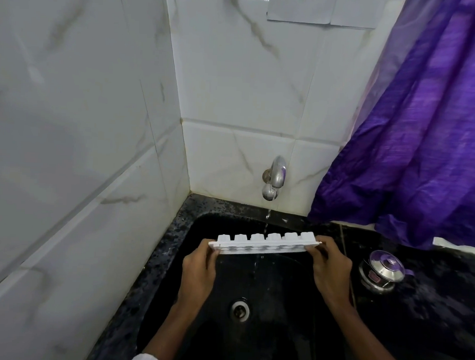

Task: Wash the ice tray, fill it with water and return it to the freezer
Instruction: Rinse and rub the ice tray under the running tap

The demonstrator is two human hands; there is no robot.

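Note:
A white ice tray (263,244) is held over the black sink (202,227), tipped so its open face turns toward me and its cell bottoms point at the wall. My left hand (199,264) grips its left end. My right hand (329,266) grips its right end. A thin stream of water falls from the chrome tap (275,178) on the tiled wall and meets the tray near its middle. Water trickles off the tray down into the basin. The drain (240,309) lies below, between my forearms.
A steel pot with a lid (382,271) stands on the black speckled counter (442,294) right of the sink. A purple curtain (421,132) hangs over the counter's back right. White tiled walls close the left and back. A paper note (299,7) is stuck high on the wall.

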